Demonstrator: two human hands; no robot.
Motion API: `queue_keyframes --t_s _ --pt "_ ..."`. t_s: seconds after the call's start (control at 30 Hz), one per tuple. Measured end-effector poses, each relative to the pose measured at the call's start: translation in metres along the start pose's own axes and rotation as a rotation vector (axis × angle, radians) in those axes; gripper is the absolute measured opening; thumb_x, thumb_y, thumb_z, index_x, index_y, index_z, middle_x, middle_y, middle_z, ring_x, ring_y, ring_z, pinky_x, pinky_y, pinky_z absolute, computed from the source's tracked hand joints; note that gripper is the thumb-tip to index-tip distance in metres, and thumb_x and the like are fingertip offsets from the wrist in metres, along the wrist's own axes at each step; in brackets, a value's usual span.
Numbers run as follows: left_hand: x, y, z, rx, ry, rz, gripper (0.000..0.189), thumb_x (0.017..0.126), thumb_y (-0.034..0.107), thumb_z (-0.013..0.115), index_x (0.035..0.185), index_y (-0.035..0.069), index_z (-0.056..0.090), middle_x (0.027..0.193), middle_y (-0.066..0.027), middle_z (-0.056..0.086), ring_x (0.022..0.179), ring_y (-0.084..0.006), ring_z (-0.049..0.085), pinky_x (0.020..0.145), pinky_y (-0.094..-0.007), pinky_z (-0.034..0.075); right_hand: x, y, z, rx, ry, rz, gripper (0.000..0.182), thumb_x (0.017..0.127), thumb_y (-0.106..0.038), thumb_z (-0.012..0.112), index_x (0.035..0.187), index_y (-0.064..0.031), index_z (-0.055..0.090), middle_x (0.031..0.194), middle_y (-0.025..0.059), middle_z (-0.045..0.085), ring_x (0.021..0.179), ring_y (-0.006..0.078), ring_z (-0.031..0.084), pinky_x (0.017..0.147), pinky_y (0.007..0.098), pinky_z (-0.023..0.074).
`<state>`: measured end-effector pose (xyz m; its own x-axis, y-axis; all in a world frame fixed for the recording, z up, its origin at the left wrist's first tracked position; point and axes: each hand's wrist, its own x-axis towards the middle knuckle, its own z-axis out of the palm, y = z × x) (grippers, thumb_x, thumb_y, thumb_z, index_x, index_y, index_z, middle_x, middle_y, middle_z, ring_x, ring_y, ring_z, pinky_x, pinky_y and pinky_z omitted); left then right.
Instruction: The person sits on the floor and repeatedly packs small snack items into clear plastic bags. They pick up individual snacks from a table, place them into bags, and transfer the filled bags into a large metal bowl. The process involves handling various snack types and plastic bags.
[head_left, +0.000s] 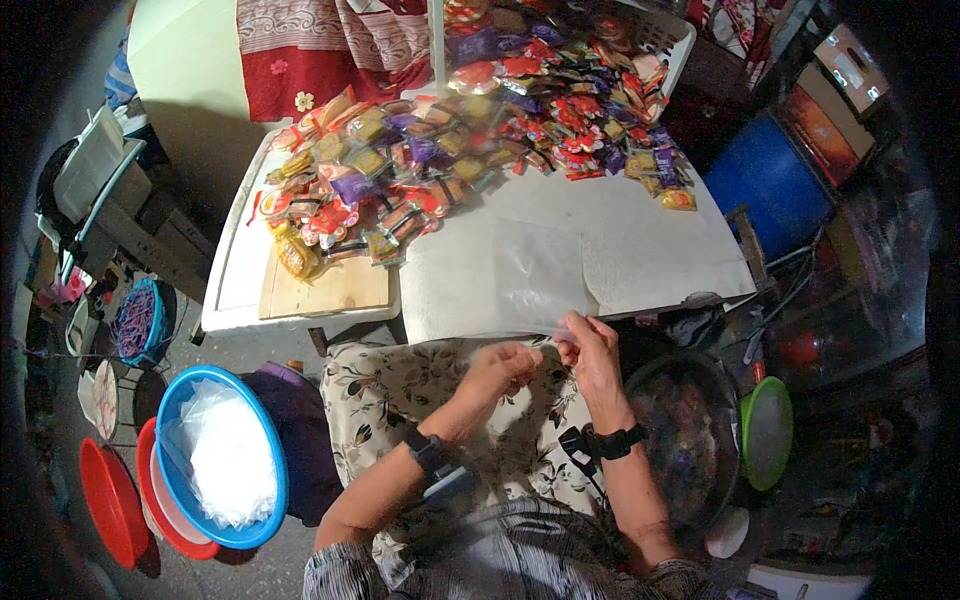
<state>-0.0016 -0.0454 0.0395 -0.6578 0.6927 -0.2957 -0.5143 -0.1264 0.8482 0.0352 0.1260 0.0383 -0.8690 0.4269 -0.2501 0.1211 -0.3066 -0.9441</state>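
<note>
A clear plastic bag (538, 274) lies flat against the white table cover, its near edge reaching the front of the table. My right hand (592, 352) pinches the bag's near right corner between thumb and fingers. Beside it, above my lap, my left hand (502, 373) is curled with the fingertips drawn together; whether anything thin is between them I cannot make out. Beyond the bag spreads a large heap of small wrapped snacks (420, 150) in red, purple, yellow and clear wrappers.
A wooden board (330, 289) lies at the table's (232, 277) left front. To my left, a blue basin (281, 480) holds clear plastic bags, with red basins (112, 502) alongside. A white crate (679, 52) stands behind the heap; a blue barrel (772, 187) is at right.
</note>
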Motion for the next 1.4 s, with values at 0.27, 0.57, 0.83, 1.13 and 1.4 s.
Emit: queue_keyframes --t_s 0.27,0.57,0.83,1.13,1.4 --pt "0.022 -0.013 -0.005 -0.220 0.075 0.094 0.016 0.085 0.023 0.060 0.080 0.007 0.060 0.064 0.0033 0.052 0.052 -0.0034 0.037 0.046 -0.0192 0.027 -0.004 -0.006 0.007 -0.177 0.015 -0.052 0.025 0.084 -0.029 0.060 0.078 -0.0045 0.057 0.066 0.0025 0.058 0.052 0.0067 0.048 0.047 0.0207 0.0371" --pt "0.019 -0.018 0.002 -0.272 0.205 0.141 0.014 0.084 0.015 0.060 0.084 0.001 0.063 0.069 -0.0018 0.059 0.055 -0.0057 0.045 0.050 -0.0203 0.033 -0.007 0.006 0.012 -0.150 0.104 -0.076 0.032 0.084 -0.035 0.060 0.072 -0.0057 0.054 0.060 0.0001 0.052 0.048 0.0061 0.041 0.045 0.0212 0.0335" --pt "0.016 -0.017 0.005 -0.072 0.252 0.294 0.014 0.085 0.011 0.057 0.084 -0.002 0.062 0.072 -0.0005 0.057 0.062 -0.0081 0.050 0.057 -0.0230 0.040 -0.010 0.006 0.013 -0.099 0.112 0.019 0.030 0.086 -0.033 0.060 0.074 -0.0057 0.054 0.058 -0.0003 0.049 0.046 0.0061 0.040 0.040 0.0202 0.0288" --pt "0.017 -0.018 0.006 -0.167 0.274 0.261 0.016 0.082 0.014 0.058 0.070 0.004 0.062 0.057 0.0035 0.052 0.048 -0.0038 0.040 0.044 -0.0211 0.029 -0.031 -0.004 0.005 -0.895 0.155 -0.827 0.019 0.076 -0.009 0.066 0.091 -0.0016 0.058 0.089 0.0060 0.057 0.079 0.0200 0.055 0.069 0.0301 0.0446" --pt "0.020 -0.023 0.001 -0.122 0.283 0.269 0.018 0.082 0.010 0.054 0.068 0.001 0.060 0.057 0.0017 0.051 0.050 -0.0050 0.041 0.046 -0.0221 0.031 -0.019 -0.022 0.027 -1.166 -0.045 -1.080 0.012 0.072 0.000 0.062 0.083 -0.0014 0.059 0.086 0.0091 0.055 0.075 0.0289 0.052 0.064 0.0365 0.0438"
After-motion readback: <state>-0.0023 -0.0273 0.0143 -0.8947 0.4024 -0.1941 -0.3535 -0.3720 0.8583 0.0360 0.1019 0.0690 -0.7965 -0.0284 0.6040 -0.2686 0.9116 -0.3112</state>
